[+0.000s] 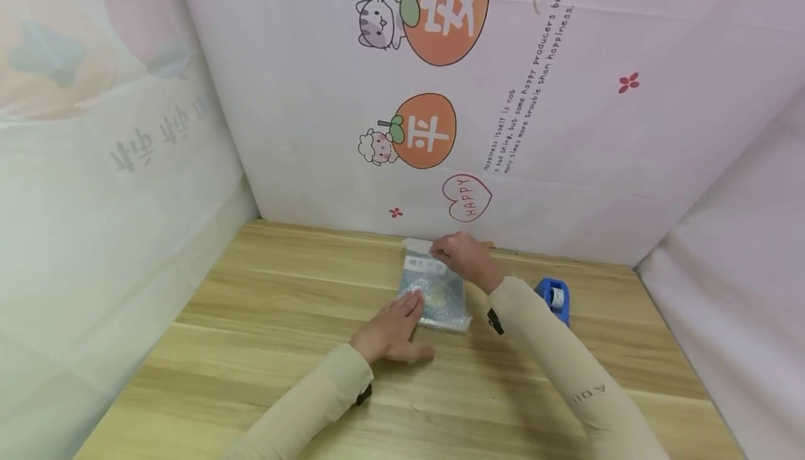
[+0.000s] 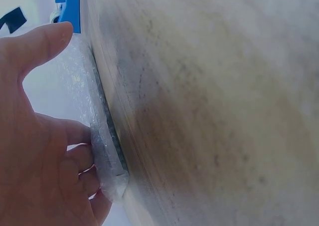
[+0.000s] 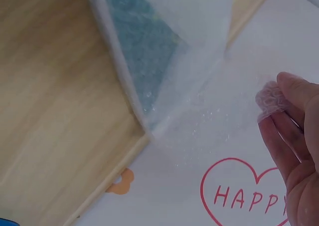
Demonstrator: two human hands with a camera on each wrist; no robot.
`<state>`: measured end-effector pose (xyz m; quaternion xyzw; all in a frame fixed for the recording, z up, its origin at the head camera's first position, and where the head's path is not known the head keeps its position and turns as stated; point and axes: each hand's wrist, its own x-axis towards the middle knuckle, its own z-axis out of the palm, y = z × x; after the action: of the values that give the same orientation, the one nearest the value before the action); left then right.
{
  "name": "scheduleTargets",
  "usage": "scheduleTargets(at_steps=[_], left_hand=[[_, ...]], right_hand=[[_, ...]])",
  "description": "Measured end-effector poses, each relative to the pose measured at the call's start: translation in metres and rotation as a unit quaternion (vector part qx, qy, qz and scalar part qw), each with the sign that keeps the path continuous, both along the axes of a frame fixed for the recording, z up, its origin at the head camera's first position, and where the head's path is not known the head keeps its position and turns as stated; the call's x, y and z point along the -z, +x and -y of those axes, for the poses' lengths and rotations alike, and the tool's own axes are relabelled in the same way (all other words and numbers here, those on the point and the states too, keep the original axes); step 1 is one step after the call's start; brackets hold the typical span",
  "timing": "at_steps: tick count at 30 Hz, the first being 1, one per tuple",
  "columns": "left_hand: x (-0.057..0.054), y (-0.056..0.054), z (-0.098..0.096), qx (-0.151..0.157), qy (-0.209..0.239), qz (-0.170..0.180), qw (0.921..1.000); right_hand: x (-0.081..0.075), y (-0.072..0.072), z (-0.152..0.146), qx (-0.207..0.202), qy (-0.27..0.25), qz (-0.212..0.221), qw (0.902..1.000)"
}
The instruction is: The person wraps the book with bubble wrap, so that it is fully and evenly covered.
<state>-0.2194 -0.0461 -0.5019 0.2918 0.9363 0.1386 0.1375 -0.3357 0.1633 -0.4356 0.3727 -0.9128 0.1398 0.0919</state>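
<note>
A flat, book-like package with a blue-green cover (image 1: 443, 313) lies on the table, wrapped in clear bubble wrap (image 2: 102, 136). My left hand (image 1: 396, 331) rests on its near left part, fingers extended over the wrap and thumb spread apart. At the package's far right corner, my right hand (image 1: 468, 257) pinches a bunched edge of the bubble wrap (image 3: 270, 100) between thumb and fingers. In the right wrist view, this loose flap stretches from the package toward the right hand (image 3: 299, 136). A pale label shows on the cover.
A blue tape dispenser (image 1: 553, 296) stands right of the package, beside the right forearm. The wooden table (image 1: 251, 320) meets a printed white cloth wall (image 1: 314, 166) just behind the package. Cloth also hangs at both sides.
</note>
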Motion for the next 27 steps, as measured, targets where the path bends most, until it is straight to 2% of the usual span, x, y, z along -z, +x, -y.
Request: scheduleTargets(at_steps=[9, 17, 21, 27], left_hand=[[-0.003, -0.002, 0.000, 0.002, -0.002, 0.003, 1.0000], [-0.005, -0.003, -0.001, 0.002, -0.001, 0.005, 1.0000], [-0.004, -0.003, 0.000, 0.000, 0.003, 0.010, 0.9999], [-0.002, -0.003, 0.001, 0.000, 0.008, 0.018, 0.9998]], right_hand=[[0.017, 0.019, -0.003, -0.029, 0.017, -0.019, 0.9992], [0.031, 0.027, -0.002, -0.016, 0.034, -0.045, 0.9983], [0.039, 0.029, -0.001, -0.025, 0.042, -0.069, 0.9964], [0.049, 0.032, 0.002, -0.033, 0.057, -0.084, 0.9943]])
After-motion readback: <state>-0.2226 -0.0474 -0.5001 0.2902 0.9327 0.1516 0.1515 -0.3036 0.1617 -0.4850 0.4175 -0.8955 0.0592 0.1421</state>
